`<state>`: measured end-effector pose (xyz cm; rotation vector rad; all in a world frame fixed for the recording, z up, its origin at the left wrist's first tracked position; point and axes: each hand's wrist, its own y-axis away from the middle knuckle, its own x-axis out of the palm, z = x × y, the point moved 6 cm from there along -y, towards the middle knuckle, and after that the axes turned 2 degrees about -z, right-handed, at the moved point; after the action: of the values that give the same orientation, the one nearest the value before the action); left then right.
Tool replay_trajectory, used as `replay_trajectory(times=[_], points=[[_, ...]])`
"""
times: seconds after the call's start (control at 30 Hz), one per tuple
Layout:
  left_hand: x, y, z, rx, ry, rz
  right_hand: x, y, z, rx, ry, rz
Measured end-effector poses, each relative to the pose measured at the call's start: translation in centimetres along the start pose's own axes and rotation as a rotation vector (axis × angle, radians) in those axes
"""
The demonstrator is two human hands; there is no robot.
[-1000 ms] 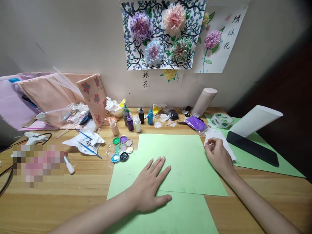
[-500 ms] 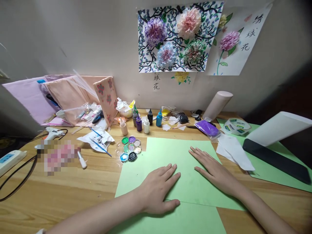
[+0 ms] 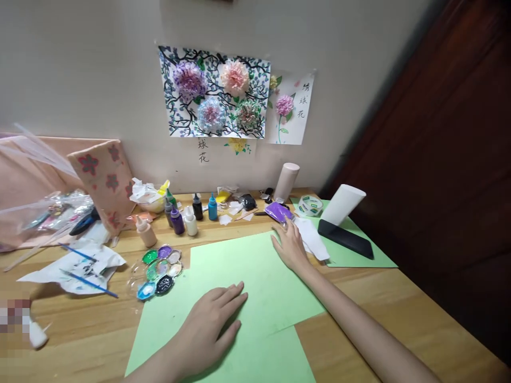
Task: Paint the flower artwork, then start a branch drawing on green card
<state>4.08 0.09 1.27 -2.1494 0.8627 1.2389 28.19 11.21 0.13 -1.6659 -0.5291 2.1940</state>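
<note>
Two overlapping sheets of green paper lie on the wooden table. My left hand rests palm down on the paper, fingers spread, holding nothing. Farther forward and to the right, my right hand is over the upper right edge of the paper with its fingers apart. Its fingertips are close to a purple packet and white paper pieces; whether they touch is hard to tell. A paint palette sits at the left edge of the green paper.
Paint bottles stand behind the palette. Brushes lie on white tissue at left. At right are a tape roll, a white cylinder, a black case and another green sheet. Flower pictures hang on the wall.
The view has turned to the right. My right hand has moved off the middle of the green paper, forward towards the purple packet. My left hand still lies on the paper.
</note>
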Motion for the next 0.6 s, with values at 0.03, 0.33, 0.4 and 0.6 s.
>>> replay_trajectory(times=[0.03,0.33,0.4,0.6], points=[[0.0,0.0,0.0,0.004,-0.004,-0.007,0.5,-0.7,-0.7,0.05,0.008,0.005],[0.2,-0.2,0.1,0.026,-0.022,-0.03,-0.5,-1.8,-3.1,0.19,-0.227,-0.256],[0.2,-0.2,0.1,0.025,-0.018,-0.029,-1.1,-1.6,-2.9,0.177,-0.257,-0.294],[0.1,-0.1,-0.2,0.007,-0.004,-0.006,0.5,-1.4,-0.1,-0.104,-0.191,0.002]])
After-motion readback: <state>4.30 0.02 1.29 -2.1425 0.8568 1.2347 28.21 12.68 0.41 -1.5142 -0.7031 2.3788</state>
